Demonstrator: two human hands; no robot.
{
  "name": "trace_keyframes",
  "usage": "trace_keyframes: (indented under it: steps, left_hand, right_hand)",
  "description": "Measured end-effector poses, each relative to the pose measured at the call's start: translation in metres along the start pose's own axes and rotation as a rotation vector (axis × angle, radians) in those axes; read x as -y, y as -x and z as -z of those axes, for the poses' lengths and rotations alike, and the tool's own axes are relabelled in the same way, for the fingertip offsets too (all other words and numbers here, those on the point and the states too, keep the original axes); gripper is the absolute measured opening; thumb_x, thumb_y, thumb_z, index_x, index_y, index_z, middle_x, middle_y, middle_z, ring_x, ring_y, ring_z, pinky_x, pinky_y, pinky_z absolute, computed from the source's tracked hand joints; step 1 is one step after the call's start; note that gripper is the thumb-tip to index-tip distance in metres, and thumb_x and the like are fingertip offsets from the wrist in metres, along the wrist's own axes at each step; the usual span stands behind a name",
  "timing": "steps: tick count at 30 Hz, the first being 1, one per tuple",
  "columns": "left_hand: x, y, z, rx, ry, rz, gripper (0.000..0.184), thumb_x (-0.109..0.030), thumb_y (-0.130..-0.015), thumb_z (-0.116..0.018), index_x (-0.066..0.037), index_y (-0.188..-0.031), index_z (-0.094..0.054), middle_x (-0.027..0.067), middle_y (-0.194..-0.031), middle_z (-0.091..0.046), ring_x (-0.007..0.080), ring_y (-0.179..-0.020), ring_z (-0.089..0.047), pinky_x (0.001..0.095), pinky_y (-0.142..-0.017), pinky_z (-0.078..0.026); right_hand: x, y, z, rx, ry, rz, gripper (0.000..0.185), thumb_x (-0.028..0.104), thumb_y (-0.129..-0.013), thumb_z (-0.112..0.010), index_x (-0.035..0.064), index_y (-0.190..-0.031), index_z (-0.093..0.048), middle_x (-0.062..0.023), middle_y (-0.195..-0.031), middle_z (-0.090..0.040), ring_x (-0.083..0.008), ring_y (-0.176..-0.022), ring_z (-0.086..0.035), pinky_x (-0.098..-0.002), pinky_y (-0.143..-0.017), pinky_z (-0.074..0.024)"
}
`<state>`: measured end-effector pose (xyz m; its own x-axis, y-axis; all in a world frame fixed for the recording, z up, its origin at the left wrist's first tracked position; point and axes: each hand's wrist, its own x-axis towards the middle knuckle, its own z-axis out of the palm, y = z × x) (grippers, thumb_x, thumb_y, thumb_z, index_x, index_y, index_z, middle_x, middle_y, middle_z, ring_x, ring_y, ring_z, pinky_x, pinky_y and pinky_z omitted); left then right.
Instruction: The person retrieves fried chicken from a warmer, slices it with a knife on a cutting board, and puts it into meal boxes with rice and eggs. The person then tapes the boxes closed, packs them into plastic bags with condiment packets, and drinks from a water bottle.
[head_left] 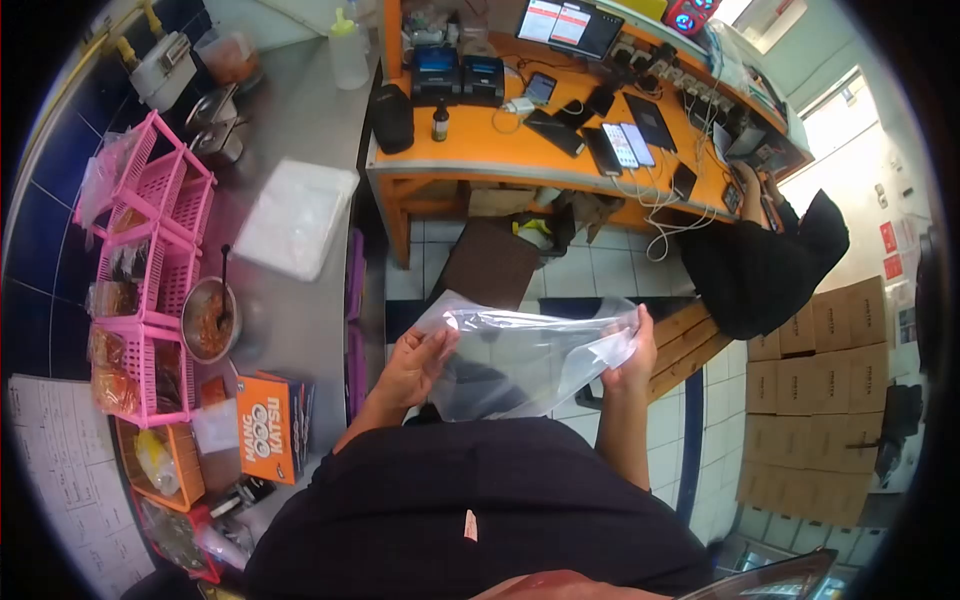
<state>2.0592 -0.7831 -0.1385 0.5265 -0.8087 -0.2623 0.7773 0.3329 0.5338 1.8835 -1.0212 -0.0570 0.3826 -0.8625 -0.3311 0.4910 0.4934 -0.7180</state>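
Observation:
A clear plastic bag [500,365] is stretched out in front of my body, held up between both hands. My left hand [418,362] grips its left top corner between thumb and fingers. At the opposite corner my right hand [630,355] is closed on the bag, where the film bunches up whitish near the fingers. The floor shows through the bag, and I can make out nothing inside it. To the left, a stack of white plastic sheets or bags [296,218] lies on the steel counter [285,120].
Left on the counter are pink stacked baskets [165,270] with packets, a metal bowl [210,320] of reddish food and orange boxes [270,425]. Ahead stands an orange desk [480,130] with phones and cables. A person in black [770,260] sits right, near stacked cardboard boxes [815,390].

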Motion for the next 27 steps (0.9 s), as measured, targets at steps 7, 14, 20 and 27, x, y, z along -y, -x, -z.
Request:
trace_keyframes:
  steps: [7, 14, 20, 27]
  left_hand:
    - [0.004, 0.003, -0.015, -0.34, -0.143, -0.076, 0.021, -0.029, -0.083, -0.073, -0.011, -0.085, -0.063, -0.0011, -0.076, -0.062, 0.009, -0.064, -0.058, 0.0255, -0.055, -0.047]
    - [0.044, -0.077, -0.082, -0.277, -0.899, -0.24, 0.017, -0.008, -0.076, -0.072, -0.002, -0.087, -0.06, 0.0022, -0.081, -0.059, 0.0118, -0.076, -0.058, 0.0279, -0.063, -0.047]
    - [-0.019, -0.118, -0.033, -0.811, -0.512, -0.699, 0.03, 0.011, -0.075, -0.061, -0.01, -0.089, -0.044, -0.0048, -0.079, -0.038, 0.0029, -0.067, -0.037, 0.0176, -0.061, -0.037]
    - [-0.013, -0.198, -0.145, -1.014, -0.983, -0.582, 0.028, 0.01, -0.072, -0.066, -0.006, -0.092, -0.054, -0.0069, -0.072, -0.042, 0.0027, -0.063, -0.037, 0.0183, -0.056, -0.031]
  right_hand:
    - [-0.027, -0.024, -0.024, 0.162, 1.565, 0.853, 0.031, 0.031, -0.087, -0.067, 0.0062, -0.076, -0.052, -0.001, -0.063, -0.049, -0.0116, -0.058, -0.049, -0.0279, -0.052, -0.0406]
    - [-0.062, -0.089, -0.084, 1.327, 1.365, -0.07, 0.038, 0.037, -0.081, -0.071, 0.0, -0.08, -0.064, -0.0138, -0.066, -0.06, -0.0211, -0.062, -0.058, -0.0366, -0.061, -0.0477]
    - [0.001, -0.324, -0.099, 1.472, 1.259, 0.551, 0.015, 0.006, -0.071, -0.064, -0.0009, -0.064, -0.053, -0.0179, -0.058, -0.052, -0.0299, -0.053, -0.053, -0.0406, -0.055, -0.0438]
    - [0.075, -0.456, -0.206, 1.713, 1.236, 0.31, 0.034, 0.018, -0.071, -0.077, 0.0042, -0.092, -0.053, -0.0093, -0.101, -0.053, -0.02, -0.062, -0.06, -0.0289, -0.056, -0.0468]
